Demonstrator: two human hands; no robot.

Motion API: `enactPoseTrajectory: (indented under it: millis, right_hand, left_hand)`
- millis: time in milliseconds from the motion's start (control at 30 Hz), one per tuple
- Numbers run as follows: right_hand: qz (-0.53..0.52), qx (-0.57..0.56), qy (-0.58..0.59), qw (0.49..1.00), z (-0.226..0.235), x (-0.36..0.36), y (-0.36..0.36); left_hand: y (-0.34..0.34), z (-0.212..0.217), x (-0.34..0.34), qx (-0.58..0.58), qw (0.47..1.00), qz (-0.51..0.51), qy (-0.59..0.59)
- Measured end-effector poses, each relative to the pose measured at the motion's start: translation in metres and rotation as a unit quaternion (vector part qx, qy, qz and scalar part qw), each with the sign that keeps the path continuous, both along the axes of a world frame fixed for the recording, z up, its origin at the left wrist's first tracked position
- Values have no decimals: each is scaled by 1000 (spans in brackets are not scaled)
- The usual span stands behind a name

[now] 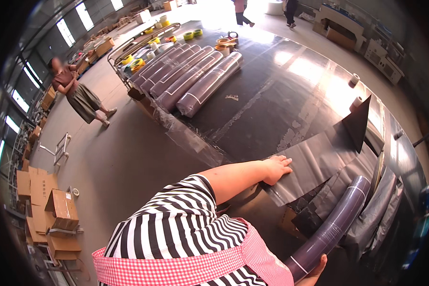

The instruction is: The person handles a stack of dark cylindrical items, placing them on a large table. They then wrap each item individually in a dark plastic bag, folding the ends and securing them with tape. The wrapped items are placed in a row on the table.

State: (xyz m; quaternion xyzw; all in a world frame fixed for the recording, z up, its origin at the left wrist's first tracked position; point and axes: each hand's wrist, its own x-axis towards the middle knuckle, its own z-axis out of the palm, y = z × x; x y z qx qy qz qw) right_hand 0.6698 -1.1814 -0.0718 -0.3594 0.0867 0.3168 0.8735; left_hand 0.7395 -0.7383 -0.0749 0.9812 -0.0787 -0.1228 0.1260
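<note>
The film-wrapped roll (331,229), seemingly fully wrapped, slants beside a grey sheet (304,164). The right hand (314,272) supports its lower end, finger closure untellable; the left hand (276,169) lies flat, fingers slightly spread, on the sheet. Similar finished-looking rolls (209,86) lie apart.

White glare patches the tabletop (257,107), corners black.

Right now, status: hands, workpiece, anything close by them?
Left hand resting on dark sheet. Right hand at near end of dark roll, grip partly hidden. Creased grey sheeting beside roll; wrapped rolls farther up table.
</note>
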Motion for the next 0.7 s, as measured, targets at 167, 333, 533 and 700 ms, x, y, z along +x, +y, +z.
enactPoseTrajectory:
  millis: [167, 333, 533, 700]
  right_hand:
    - [15, -79, -15, 997, 41, -8, 24]
    - [43, -145, -30, 988, 80, -10, 53]
    - [101, -195, -50, 974, 116, -17, 82]
    - [212, -216, -62, 951, 129, -21, 102]
  left_hand:
    - [16, -10, -13, 89, 991, -85, -46]
    - [19, -22, -7, 84, 986, -111, -94]
    - [18, -24, 6, -3, 980, -83, -181]
    - [-22, -43, 16, -98, 976, -119, -151]
